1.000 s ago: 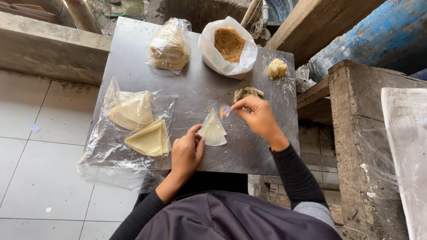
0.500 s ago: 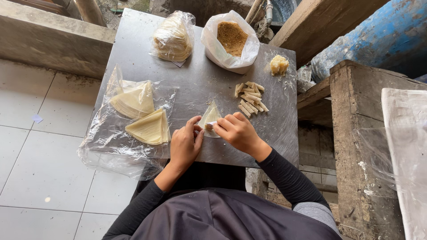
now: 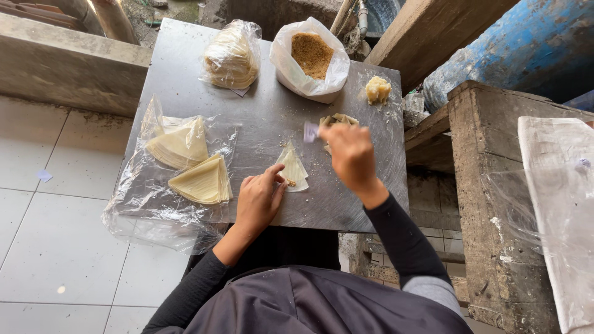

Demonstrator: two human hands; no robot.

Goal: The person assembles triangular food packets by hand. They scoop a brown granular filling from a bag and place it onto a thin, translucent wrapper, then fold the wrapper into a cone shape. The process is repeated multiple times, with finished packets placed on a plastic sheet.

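A pale triangular pastry sheet lies flat on the grey metal table, with a few brown crumbs on it. My left hand rests its fingertips on the sheet's near edge. My right hand hovers above the table to the right, blurred, gripping a small pale spoon that points left. It partly hides a pile of folded pastries.
Two stacks of triangular sheets lie on clear plastic at the left. A bag of wrappers, a bag of brown filling and a yellow lump sit at the back. A wooden bench stands right.
My right hand has left the sheet and lifted up and to the right with the spoon. My left hand has slid down to the sheet's near edge. The sheet now lies flat.
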